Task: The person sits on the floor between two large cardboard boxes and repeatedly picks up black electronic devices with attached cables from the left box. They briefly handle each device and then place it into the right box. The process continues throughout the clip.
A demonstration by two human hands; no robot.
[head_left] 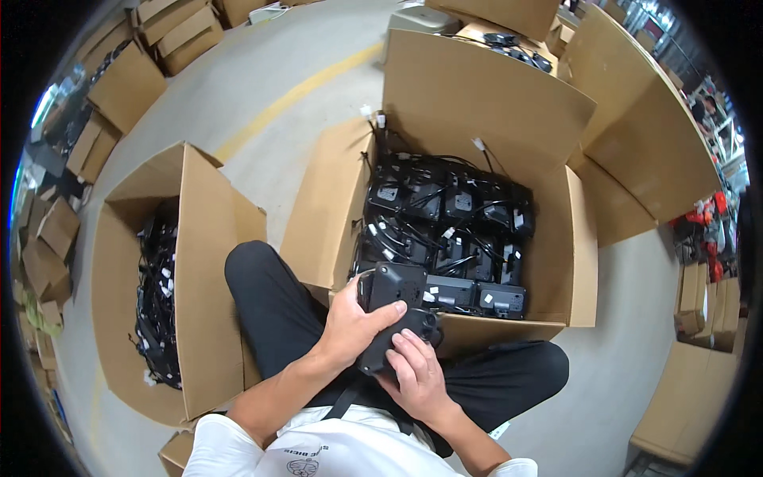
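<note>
Over my lap, at the near edge of the middle box, my left hand [355, 318] grips a black plastic housing [400, 284], its thumb lying across the front. Just below and to the right, my right hand [414, 367] is closed on a second black plastic housing [379, 354] with a rounded end. The two housings touch or overlap. Beyond them an open cardboard box [582, 262] holds rows of similar black units [459, 204] with cables and white connectors. My fingers hide parts of both housings.
To my left stands another open cardboard box [208, 294] with a tangle of black cables [157, 294]. A large flattened carton [636, 119] leans behind the middle box at the right. More cartons [691, 405] line both sides. A yellow line [298, 97] crosses the grey floor.
</note>
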